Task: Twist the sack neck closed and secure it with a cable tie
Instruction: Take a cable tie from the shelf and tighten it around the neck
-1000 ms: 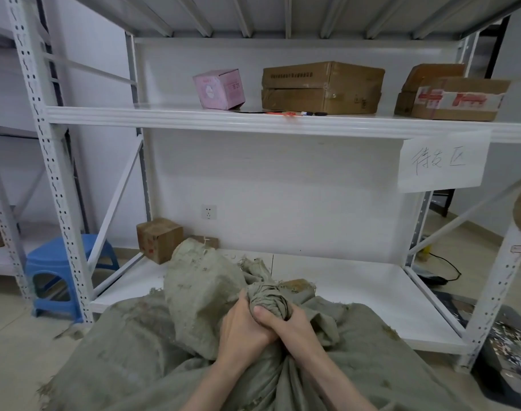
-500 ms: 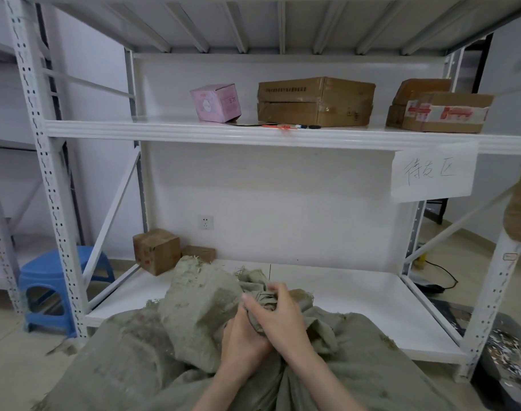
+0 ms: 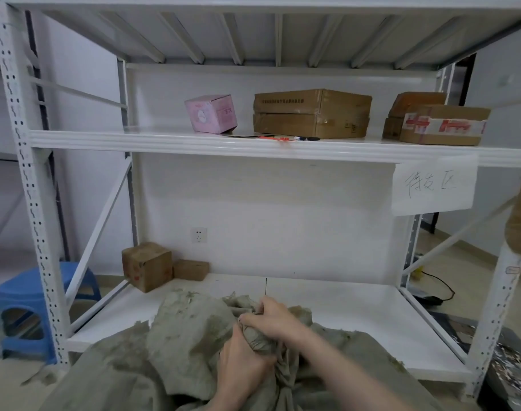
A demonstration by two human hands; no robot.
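Shelf rack | left hand grips sack neck low | right hand grips higher

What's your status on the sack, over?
Left hand grips neck low, right hand grips it above. Neck twisted; no tie seen. Nothing blocking.

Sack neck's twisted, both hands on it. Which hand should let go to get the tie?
Right, probably. The left hand grips the sack neck low, pinning the twist at its base; the right hand only wraps the bunched top, so it can leave. No cable tie is in view.
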